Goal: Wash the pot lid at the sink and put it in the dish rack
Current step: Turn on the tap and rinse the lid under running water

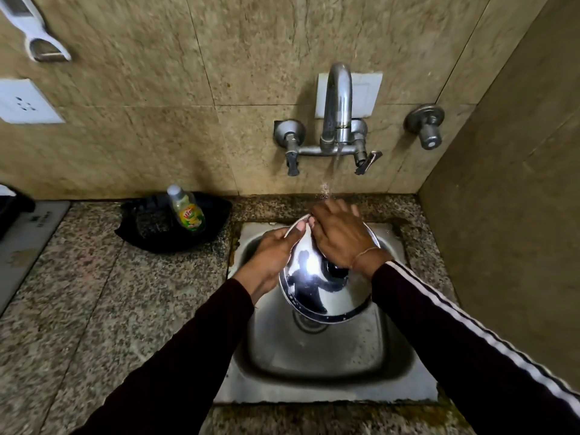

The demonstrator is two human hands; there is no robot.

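- Lid (317,287) is held tilted over the sink (314,350), with its shiny side turned up toward the camera.
- Its left edge is gripped by the left hand (270,255); the thumb is curled over the rim and the other fingers are tucked under it.
- Its top part is rubbed by the right hand (339,237), whose fingers are spread out flat and are not closed around anything.
- Water (334,171) is seen running down from the tap (337,105) onto the right hand and the far edge of the lid.
- No soap foam can be seen on the lid, only small drops near its lower rim, so it is guessed that it is being rinsed.
- A soap bottle (186,210) is stood in a black tray (150,227) on the counter (110,293), just left of the sink.
- No dish rack is seen anywhere.
- The washing looks partly done; the rinse must be finished, the tap must be shut off, and the lid must be put in the rack.
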